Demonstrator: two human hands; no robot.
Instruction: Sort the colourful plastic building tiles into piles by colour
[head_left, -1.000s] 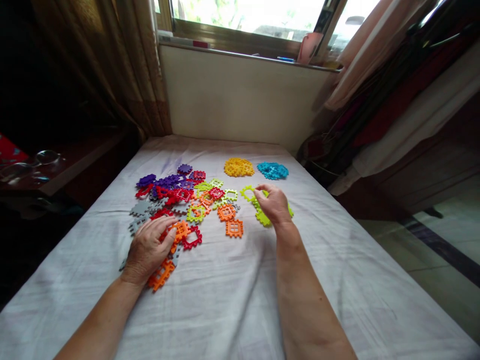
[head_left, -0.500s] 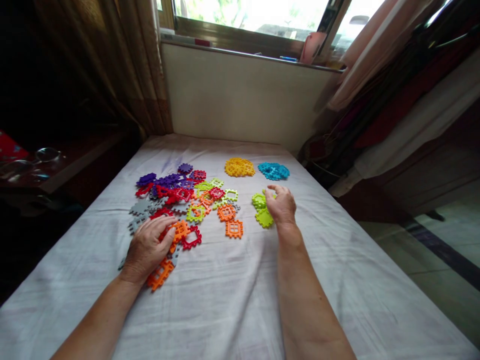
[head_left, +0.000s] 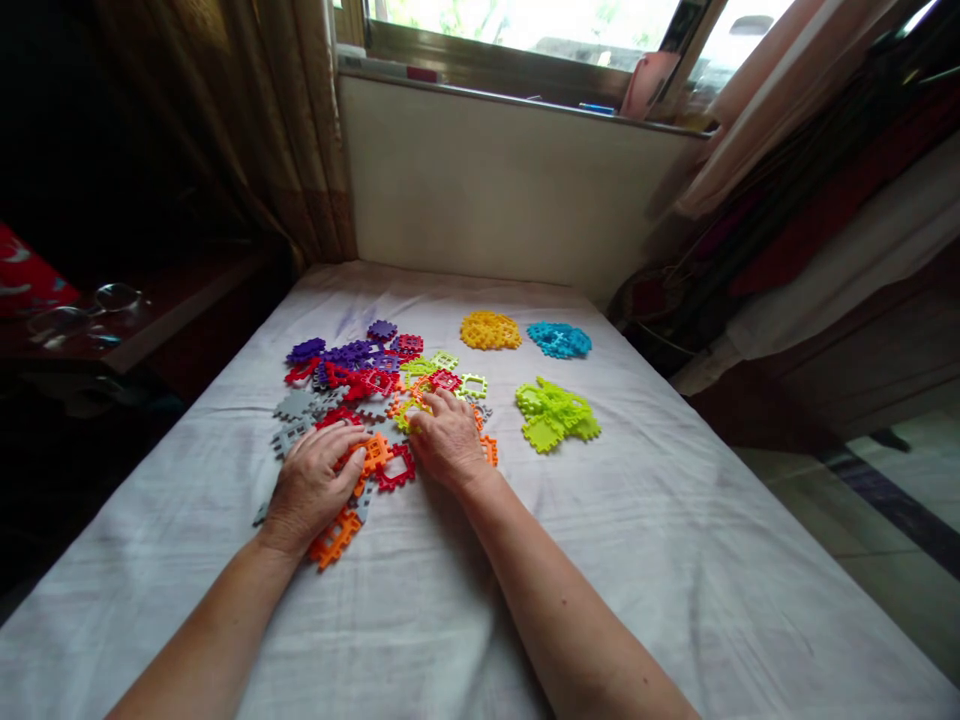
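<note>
Mixed pieces: spread toward the left edge of the sheet, partly covered by the left hand and right hand; whether any is gripped cannot be told. Yellow pile, blue pile: set near the far edge. Green pile: set right of centre, with room by the near and right edges.

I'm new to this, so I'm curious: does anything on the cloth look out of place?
Nothing looks clearly damaged. What stands out: a few lime-green pieces lie in the mixed-colour heap near the right hand, though a pile of that colour sits apart, farther right.
</note>
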